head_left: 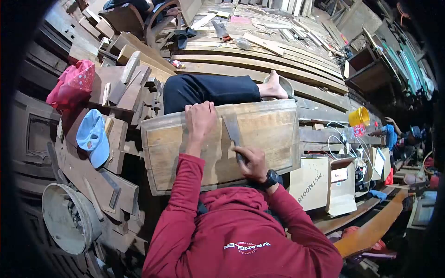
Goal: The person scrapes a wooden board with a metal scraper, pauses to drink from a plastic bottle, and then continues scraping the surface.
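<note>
A wooden panel [178, 139] with a bevelled border lies across my lap. My left hand [201, 121] grips it at the far edge, with the fingers curled at the rim. My right hand [252, 163] is closed around the dark handle of a scraper [232, 129]. Its flat blade points away from me and lies over the middle of the panel, the wide tip close to the far edge. A dark watch is on my right wrist, and a bare foot [274, 87] shows beyond the panel.
On the left, a blue cap [93, 138] and a red patterned cloth item [72, 84] rest on stacked boards above a bucket [69, 217]. A cardboard box [310, 183], cables and a yellow bucket [359, 116] stand right. Another person [394, 134] is at far right.
</note>
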The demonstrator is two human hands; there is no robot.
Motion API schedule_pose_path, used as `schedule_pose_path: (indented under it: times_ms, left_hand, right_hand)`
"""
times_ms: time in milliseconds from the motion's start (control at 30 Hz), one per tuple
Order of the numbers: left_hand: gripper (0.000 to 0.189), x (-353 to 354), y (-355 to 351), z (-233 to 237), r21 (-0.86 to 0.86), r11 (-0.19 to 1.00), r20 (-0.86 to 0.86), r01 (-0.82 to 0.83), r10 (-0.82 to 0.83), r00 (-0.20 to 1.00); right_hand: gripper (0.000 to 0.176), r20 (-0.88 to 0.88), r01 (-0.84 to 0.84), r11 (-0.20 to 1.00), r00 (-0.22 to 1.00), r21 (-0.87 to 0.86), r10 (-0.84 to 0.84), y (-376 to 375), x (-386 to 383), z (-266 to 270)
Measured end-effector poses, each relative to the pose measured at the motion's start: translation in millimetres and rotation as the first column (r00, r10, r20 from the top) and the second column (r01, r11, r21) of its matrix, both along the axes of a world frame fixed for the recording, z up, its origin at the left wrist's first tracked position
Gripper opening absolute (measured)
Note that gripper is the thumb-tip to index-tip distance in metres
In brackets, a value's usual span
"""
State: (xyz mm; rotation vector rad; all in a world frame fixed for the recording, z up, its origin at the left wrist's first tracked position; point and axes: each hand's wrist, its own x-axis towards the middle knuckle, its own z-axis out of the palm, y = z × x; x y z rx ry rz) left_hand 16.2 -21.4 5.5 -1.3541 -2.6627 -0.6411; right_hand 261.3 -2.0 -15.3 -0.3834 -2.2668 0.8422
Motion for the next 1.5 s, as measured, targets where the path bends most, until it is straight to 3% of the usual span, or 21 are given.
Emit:
schedule_pose_path:
  times_ms: [33,133,267,400,433,533,667,800,933,967,1067,1200,1333,1367,1467,1500]
  left_hand:
    - [0.038,-0.1,-0.2,0.1,0.0,1.0,-0.002,0.0,0.0,1.0]
    - [0.038,-1.5,-0.1,-2.3,-0.002,1.0,-0.006,-0.013,0.013,1.0]
    - [0.038,-1.1,1.8,-4.5,-0.007,1.0,-0.005,-0.011,0.011,1.0]
    - [0.038,-1.7,0.3,-4.0,-0.005,1.0,0.011,-0.005,0.005,1.0]
    - [0.038,-1.2,0.2,-5.1,-0.008,1.0,0.003,-0.01,0.01,1.0]
    - [0.036,-1.5,2.9,-4.7,0.004,1.0,-0.006,-0.016,0.016,1.0]
    - [0.036,0.5,-0.7,-1.1,0.007,1.0,-0.003,-0.015,0.015,1.0]
    - [0.036,-0.3,2.0,-3.2,0.02,1.0,-0.003,-0.013,0.013,1.0]
    - [0.036,-1.4,1.9,-4.9,0.017,1.0,0.004,-0.005,0.005,1.0]
    - [0.036,-1.2,0.8,-5.6,0.007,1.0,0.007,-0.008,0.008,1.0]
    - [0.037,-1.5,3.2,-4.3,-0.003,1.0,0.013,-0.006,0.006,1.0]
    - [0.038,-0.9,2.4,-3.3,-0.006,1.0,0.016,-0.013,0.013,1.0]
    - [0.038,1.1,2.8,-1.2,-0.007,1.0,0.018,-0.022,0.022,1.0]
    - [0.038,0.9,3.5,-1.1,-0.004,1.0,0.019,-0.015,0.015,1.0]
    - [0.038,-0.8,1.8,-4.2,-0.01,1.0,0.015,-0.007,0.007,1.0]
    - [0.038,-2.0,2.5,-5.9,-0.018,1.0,0.008,-0.004,0.004,1.0]
  right_hand:
    - [0.041,-0.068,-0.054,0.999,0.996,0.007,0.054,4.1,5.0,-2.6]
    - [0.036,0.043,-0.012,0.997,0.999,-0.075,0.016,-3.6,4.7,2.1]
    - [0.043,-0.034,-0.021,1.0,0.999,-0.005,0.02,1.5,2.9,-0.7]
    - [0.041,0.03,-0.088,0.995,0.996,0.056,0.086,0.6,6.7,7.9]
    - [0.042,-0.012,-0.04,0.995,0.999,0.094,0.042,0.0,0.3,-4.1]
    - [0.042,0.007,-0.048,0.999,0.999,-0.007,0.048,1.3,5.5,-1.0]
    - [0.04,0.059,-0.09,0.994,0.995,0.057,0.087,-2.0,9.0,0.1]
    - [0.041,0.101,0.007,0.999,0.995,-0.049,-0.002,-0.5,-1.0,8.1]
    - [0.042,0.044,-0.127,0.991,0.991,0.046,0.125,1.0,10.5,3.6]
    - [0.039,0.032,-0.031,0.999,0.999,0.045,0.03,-3.0,1.8,1.4]
    - [0.039,-0.051,0.02,1.0,0.999,-0.013,-0.02,1.7,-2.0,3.7]
    - [0.042,0.081,-0.097,0.994,0.992,0.053,0.093,1.2,8.4,11.4]
    - [0.045,0.062,0.006,1.0,0.998,-0.008,-0.005,4.0,2.3,9.1]
    - [0.045,0.01,-0.048,0.997,0.999,0.064,0.047,6.0,7.1,0.5]
    - [0.044,0.058,-0.132,0.989,0.99,0.069,0.128,2.5,11.2,6.9]
    - [0.043,0.109,-0.09,0.995,0.99,0.047,0.085,2.0,7.1,4.2]
